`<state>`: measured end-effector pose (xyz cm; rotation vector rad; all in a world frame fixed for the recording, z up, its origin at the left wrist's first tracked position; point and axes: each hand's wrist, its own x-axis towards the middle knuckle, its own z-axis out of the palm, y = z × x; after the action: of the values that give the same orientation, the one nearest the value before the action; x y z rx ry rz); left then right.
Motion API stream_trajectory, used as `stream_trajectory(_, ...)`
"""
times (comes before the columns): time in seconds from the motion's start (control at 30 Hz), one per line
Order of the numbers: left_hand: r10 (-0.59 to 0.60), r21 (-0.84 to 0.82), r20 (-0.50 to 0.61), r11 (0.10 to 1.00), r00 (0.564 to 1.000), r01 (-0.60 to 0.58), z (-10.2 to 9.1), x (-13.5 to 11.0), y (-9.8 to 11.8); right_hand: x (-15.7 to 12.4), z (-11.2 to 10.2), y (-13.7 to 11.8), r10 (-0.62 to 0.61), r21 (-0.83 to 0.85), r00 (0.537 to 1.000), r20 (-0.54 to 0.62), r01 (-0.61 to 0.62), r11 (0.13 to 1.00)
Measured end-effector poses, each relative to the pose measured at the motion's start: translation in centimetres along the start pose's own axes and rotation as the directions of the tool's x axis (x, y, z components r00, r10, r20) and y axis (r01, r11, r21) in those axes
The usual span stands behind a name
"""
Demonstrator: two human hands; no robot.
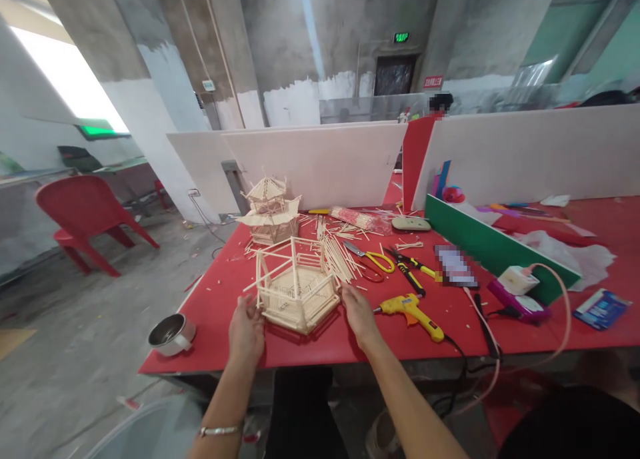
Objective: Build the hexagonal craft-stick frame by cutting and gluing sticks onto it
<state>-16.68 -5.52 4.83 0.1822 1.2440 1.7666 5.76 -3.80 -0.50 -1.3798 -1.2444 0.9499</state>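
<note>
A six-sided frame of pale wooden sticks, with upright posts, low rails and a slatted floor, is between my hands at the front of the red table. My left hand grips its left corner with bent fingers. On the opposite side, the fingers of my right hand close on the right corner. Behind it stands a tiered stick pagoda model. Loose wooden sticks lie scattered just beyond the frame. A yellow glue gun rests to the right of my right hand.
Scissors, pliers and a phone lie at the right. A metal cup stands near the left edge. A green divider, a power strip and cables are farther right. White panels border the back.
</note>
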Motion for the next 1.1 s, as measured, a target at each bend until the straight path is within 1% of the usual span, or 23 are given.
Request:
stream_trajectory(0.1,0.004,0.002,0.025,1.0,1.0,-0.004,0.2,1.7,0.5,-0.1,-1.2,-1.2,0.019,-0.183,1.0,0.015,-0.016,0.983)
stream_trajectory(0.17,0.043,-0.007,0.01,0.999,0.999,-0.043,0.0,2.0,0.4,0.8,-2.7,-2.3,0.018,-0.326,1.0,0.004,-0.016,0.945)
stream_trajectory(0.27,0.164,0.007,-0.015,0.987,0.986,-0.163,-1.2,1.2,-0.2,3.4,-5.0,-4.0,0.024,-0.546,0.998,-0.053,-0.049,0.836)
stream_trajectory(0.33,0.237,0.042,-0.03,0.971,0.971,-0.235,-2.2,0.3,-0.6,5.4,-5.6,-4.7,0.031,-0.656,0.999,-0.037,-0.048,0.753)
stream_trajectory(0.4,0.297,0.072,-0.036,0.953,0.954,-0.294,-3.1,-0.7,-0.9,7.1,-5.2,-4.9,0.048,-0.734,0.999,0.025,-0.015,0.679)
stream_trajectory(0.47,0.34,0.098,-0.018,0.936,0.94,-0.337,-3.7,-1.7,-0.9,8.4,-4.1,-4.7,0.073,-0.789,0.994,0.086,0.023,0.614)
stream_trajectory(0.57,0.406,0.147,0.021,0.903,0.914,-0.405,-3.8,-2.9,-0.3,9.6,-2.4,-4.4,0.111,-0.844,0.985,0.13,0.051,0.534)
stream_trajectory(0.63,0.466,0.171,0.041,0.869,0.884,-0.465,-3.4,-3.7,0.3,10.0,-1.7,-4.2,0.131,-0.863,0.981,0.144,0.059,0.501)
stream_trajectory(0.77,0.55,0.18,0.082,0.812,0.831,-0.555,-2.3,-5.5,1.3,10.5,-1.8,-4.2,0.177,-0.872,0.973,0.151,0.047,0.487)
stream_trajectory(0.87,0.568,0.179,0.135,0.792,0.812,-0.584,-1.6,-6.9,1.6,10.4,-2.4,-4.3,0.191,-0.858,0.972,0.136,0.019,0.514)
stream_trajectory(0.97,0.587,0.183,0.171,0.77,0.791,-0.611,-1.3,-8.3,1.7,10.0,-3.2,-4.7,0.151,-0.818,0.983,0.106,0.0,0.575)
stream_trajectory(1.03,0.617,0.193,0.19,0.739,0.764,-0.645,-1.4,-9.3,1.7,9.3,-4.1,-5.4,0.104,-0.778,0.992,0.078,-0.005,0.628)
stream_trajectory(1.1,0.648,0.213,0.196,0.705,0.736,-0.677,-1.5,-10.3,1.7,7.8,-5.2,-6.3,0.045,-0.724,0.998,0.053,0.007,0.69)
